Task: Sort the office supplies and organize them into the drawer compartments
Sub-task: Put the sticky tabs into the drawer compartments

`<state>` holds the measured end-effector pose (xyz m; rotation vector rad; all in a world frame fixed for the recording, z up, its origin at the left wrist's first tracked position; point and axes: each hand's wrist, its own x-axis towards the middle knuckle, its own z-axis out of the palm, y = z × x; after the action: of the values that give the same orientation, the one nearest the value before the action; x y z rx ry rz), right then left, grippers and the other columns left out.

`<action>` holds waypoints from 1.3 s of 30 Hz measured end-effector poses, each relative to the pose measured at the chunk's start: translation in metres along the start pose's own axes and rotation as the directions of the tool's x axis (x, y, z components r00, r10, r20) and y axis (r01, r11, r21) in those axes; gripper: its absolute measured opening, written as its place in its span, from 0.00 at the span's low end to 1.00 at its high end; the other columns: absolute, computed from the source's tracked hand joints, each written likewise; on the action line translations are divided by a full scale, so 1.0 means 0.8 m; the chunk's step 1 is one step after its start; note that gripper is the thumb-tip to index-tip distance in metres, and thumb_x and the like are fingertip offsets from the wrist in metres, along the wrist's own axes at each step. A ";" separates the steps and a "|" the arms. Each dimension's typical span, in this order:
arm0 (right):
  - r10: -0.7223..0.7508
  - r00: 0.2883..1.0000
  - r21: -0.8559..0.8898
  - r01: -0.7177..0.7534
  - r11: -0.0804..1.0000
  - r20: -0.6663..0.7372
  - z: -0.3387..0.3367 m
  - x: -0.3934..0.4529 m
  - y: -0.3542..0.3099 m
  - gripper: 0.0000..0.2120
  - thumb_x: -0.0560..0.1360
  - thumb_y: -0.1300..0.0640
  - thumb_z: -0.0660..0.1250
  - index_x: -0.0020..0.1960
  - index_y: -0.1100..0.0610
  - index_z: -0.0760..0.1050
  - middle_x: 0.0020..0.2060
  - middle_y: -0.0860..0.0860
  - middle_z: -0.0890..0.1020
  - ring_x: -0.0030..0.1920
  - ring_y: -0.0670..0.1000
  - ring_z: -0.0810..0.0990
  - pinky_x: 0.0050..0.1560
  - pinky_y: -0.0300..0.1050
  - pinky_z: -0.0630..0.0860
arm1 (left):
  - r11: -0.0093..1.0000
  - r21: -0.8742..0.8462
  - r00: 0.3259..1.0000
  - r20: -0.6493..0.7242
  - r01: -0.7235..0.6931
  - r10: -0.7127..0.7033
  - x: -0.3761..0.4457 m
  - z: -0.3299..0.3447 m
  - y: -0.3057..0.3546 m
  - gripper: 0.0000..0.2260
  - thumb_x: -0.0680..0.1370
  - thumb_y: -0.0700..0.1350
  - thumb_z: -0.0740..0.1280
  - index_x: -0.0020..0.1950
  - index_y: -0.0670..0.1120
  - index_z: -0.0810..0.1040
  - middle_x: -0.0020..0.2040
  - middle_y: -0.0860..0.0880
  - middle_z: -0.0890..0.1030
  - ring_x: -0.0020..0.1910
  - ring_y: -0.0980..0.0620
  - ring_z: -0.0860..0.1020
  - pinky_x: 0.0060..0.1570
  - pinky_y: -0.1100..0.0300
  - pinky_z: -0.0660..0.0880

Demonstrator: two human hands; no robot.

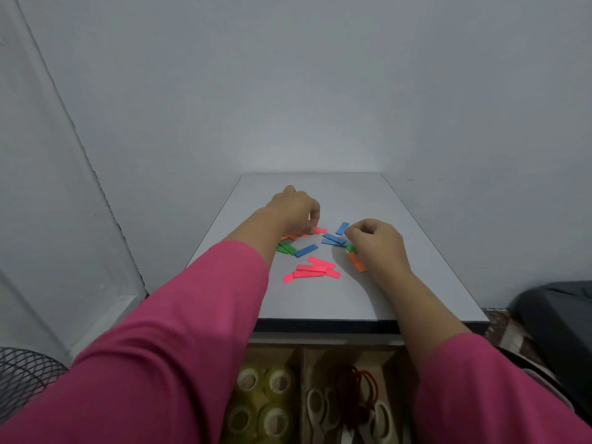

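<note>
Small coloured paper strips lie scattered on the grey table (320,299): pink strips (312,270), blue strips (333,239), green strips (286,248) and orange strips (357,261). My left hand (294,209) hovers over the far-left strips, its curled fingertips pinching a pink strip (321,230) beside some orange ones. My right hand (376,241) rests over green and orange strips with its fingers curled; what its fingertips hold is hidden. Below the table's front edge the open drawer (302,357) shows cardboard compartments.
The left drawer compartment holds several clear tape rolls (262,398); the right one holds white-handled scissors (317,408) and red rubber bands (358,389). Walls close in behind and to the left. A black fan grille (22,379) sits bottom left, a dark object (557,318) at right.
</note>
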<state>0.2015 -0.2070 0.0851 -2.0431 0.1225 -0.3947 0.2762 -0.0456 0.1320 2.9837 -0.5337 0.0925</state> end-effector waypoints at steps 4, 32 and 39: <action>-0.001 1.000 -0.004 0.001 1.000 -0.001 0.001 0.000 0.000 0.08 0.74 0.55 0.62 0.41 0.51 0.80 0.38 0.45 0.80 0.40 0.47 0.78 0.46 0.50 0.78 | 0.989 -0.144 1.000 0.014 0.026 -0.025 -0.001 0.001 0.003 0.04 0.74 0.43 0.71 0.43 0.51 0.77 0.47 0.51 0.77 0.50 0.50 0.75 0.48 0.57 0.73; -0.026 1.000 -0.014 0.025 1.000 -0.011 0.001 0.000 0.000 0.09 0.76 0.55 0.62 0.43 0.54 0.80 0.39 0.47 0.81 0.38 0.46 0.77 0.42 0.46 0.76 | 0.959 -0.248 0.983 0.154 0.137 -0.100 -0.001 0.001 0.025 0.03 0.75 0.36 0.65 0.47 0.39 0.78 0.40 0.42 0.77 0.38 0.45 0.74 0.41 0.54 0.75; -0.018 1.000 -0.007 0.018 1.000 -0.019 0.001 0.000 0.000 0.09 0.75 0.56 0.62 0.42 0.53 0.80 0.38 0.46 0.80 0.38 0.46 0.77 0.42 0.46 0.76 | 0.939 -0.329 0.991 0.113 0.104 -0.070 -0.004 0.008 0.018 0.04 0.76 0.36 0.66 0.48 0.40 0.81 0.40 0.46 0.78 0.39 0.46 0.75 0.39 0.57 0.74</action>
<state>0.2021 -0.2061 0.0851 -2.0487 0.1168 -0.4252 0.2685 -0.0586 0.1267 2.6820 -0.3815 -0.1430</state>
